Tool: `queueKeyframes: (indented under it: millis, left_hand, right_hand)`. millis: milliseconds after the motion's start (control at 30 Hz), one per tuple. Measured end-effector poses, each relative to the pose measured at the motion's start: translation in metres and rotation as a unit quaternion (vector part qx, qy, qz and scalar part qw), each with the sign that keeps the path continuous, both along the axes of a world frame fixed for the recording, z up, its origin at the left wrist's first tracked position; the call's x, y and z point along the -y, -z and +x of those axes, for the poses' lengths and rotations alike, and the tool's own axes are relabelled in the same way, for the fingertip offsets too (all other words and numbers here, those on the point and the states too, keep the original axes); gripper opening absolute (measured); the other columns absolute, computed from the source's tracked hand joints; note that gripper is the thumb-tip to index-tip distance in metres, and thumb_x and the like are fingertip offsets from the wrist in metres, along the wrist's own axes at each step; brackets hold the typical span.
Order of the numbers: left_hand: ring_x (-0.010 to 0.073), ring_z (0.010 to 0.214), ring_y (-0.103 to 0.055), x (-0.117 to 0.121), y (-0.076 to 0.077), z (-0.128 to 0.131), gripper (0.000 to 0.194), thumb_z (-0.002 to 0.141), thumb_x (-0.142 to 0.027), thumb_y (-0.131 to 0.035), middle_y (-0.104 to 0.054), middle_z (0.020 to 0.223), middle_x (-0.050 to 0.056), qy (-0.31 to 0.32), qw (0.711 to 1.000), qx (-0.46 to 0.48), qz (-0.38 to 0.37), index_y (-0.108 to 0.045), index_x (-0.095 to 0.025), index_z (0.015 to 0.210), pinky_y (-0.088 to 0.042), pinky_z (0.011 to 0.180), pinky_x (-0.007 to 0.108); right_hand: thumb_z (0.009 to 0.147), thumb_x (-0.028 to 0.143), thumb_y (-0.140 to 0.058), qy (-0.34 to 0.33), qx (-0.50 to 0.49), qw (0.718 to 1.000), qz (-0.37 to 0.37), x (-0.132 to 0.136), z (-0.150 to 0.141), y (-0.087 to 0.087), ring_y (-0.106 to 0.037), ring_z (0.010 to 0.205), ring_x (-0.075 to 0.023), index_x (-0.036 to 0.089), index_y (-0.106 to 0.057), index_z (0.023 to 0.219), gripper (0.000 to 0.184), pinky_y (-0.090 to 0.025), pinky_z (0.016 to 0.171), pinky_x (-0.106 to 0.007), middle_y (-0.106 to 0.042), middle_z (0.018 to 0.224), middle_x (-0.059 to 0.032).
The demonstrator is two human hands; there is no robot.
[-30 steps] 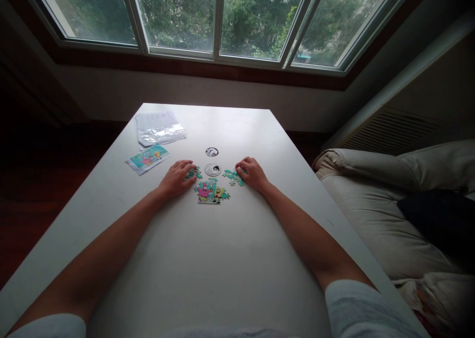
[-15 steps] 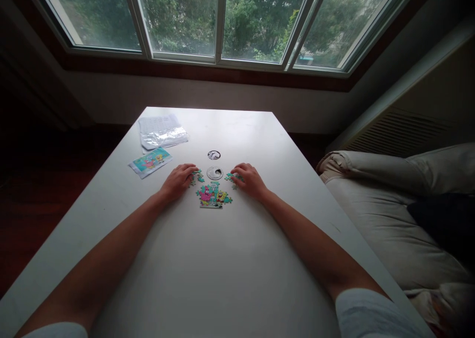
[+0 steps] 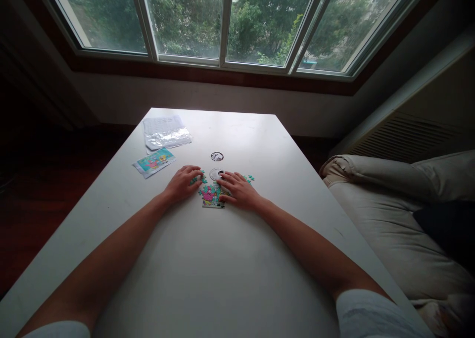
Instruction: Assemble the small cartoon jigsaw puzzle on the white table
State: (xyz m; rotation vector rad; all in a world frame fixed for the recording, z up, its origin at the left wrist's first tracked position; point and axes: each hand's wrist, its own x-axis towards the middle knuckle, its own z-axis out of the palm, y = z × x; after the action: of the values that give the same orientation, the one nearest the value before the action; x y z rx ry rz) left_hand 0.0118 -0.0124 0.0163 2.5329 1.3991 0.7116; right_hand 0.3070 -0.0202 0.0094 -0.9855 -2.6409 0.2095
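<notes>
Jigsaw puzzle (image 3: 210, 195), part joined, lies between the fingers on a white table (image 3: 208, 259), whose side edges run well outside both hands, leaving room to slide outward. The right hand (image 3: 242, 193) has come inward, fingers loosely spread, now hiding the puzzle's right part; the left hand (image 3: 181, 184) is half curled. Whether either pinches anything, I cannot tell. A round disc (image 3: 213, 173) sits at the right fingertips, loose pieces (image 3: 204, 178) at the left.

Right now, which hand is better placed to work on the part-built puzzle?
Probably the right hand: its fingers reach over the right side of the part-built puzzle. The left hand is off to the side, at loose pieces.
</notes>
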Motion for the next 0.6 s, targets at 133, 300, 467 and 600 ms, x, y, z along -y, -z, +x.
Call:
queueKeyframes:
  millis: [133, 300, 467, 600]
  left_hand:
    - [0.029, 0.136, -0.047, 0.0051, -0.0023, 0.0061, 0.036, 0.093, -0.046, -0.059, -0.057, 0.143, 0.007, 0.036, 0.999, -0.021, -0.004, -0.067, -0.03, 0.125, -0.041, 0.115, 0.05]
    - [0.0301, 0.137, -0.047, 0.0049, 0.0002, 0.0072, 0.039, 0.094, -0.047, -0.057, -0.055, 0.146, 0.007, 0.037, 0.999, -0.034, -0.013, -0.065, -0.03, 0.129, -0.04, 0.115, 0.052]
    - [0.0288, 0.135, -0.049, 0.0023, 0.0044, 0.006, 0.035, 0.099, -0.04, -0.05, -0.058, 0.143, 0.008, 0.029, 0.999, -0.032, -0.009, -0.067, -0.027, 0.126, -0.041, 0.115, 0.05]
    - [0.0294, 0.135, -0.05, 0.005, 0.0015, 0.0093, 0.033, 0.097, -0.039, -0.053, -0.059, 0.142, 0.008, 0.024, 0.999, -0.028, 0.002, -0.068, -0.028, 0.125, -0.041, 0.115, 0.051]
  right_hand:
    - [0.101, 0.049, -0.053, -0.005, -0.006, 1.0, -0.011, -0.0063, 0.0044, 0.0025, -0.038, 0.149, -0.0296, 0.031, -0.047, 0.152, 0.055, -0.029, 0.123, -0.055, -0.045, 0.16, -0.0085]
    - [0.103, 0.043, -0.05, -0.009, -0.018, 1.0, -0.015, -0.0107, 0.0084, 0.0029, -0.04, 0.148, -0.0279, 0.03, -0.05, 0.15, 0.049, -0.033, 0.123, -0.052, -0.047, 0.158, -0.0082]
    - [0.103, 0.043, -0.052, -0.013, -0.029, 0.999, -0.005, -0.0113, 0.008, 0.0042, -0.043, 0.146, -0.028, 0.028, -0.053, 0.148, 0.047, -0.036, 0.121, -0.051, -0.051, 0.155, -0.0091]
    - [0.098, 0.053, -0.056, -0.021, -0.023, 1.0, 0.0, -0.0068, 0.0068, 0.0017, -0.041, 0.147, -0.0304, 0.027, -0.055, 0.146, 0.055, -0.033, 0.122, -0.053, -0.047, 0.157, -0.0113]
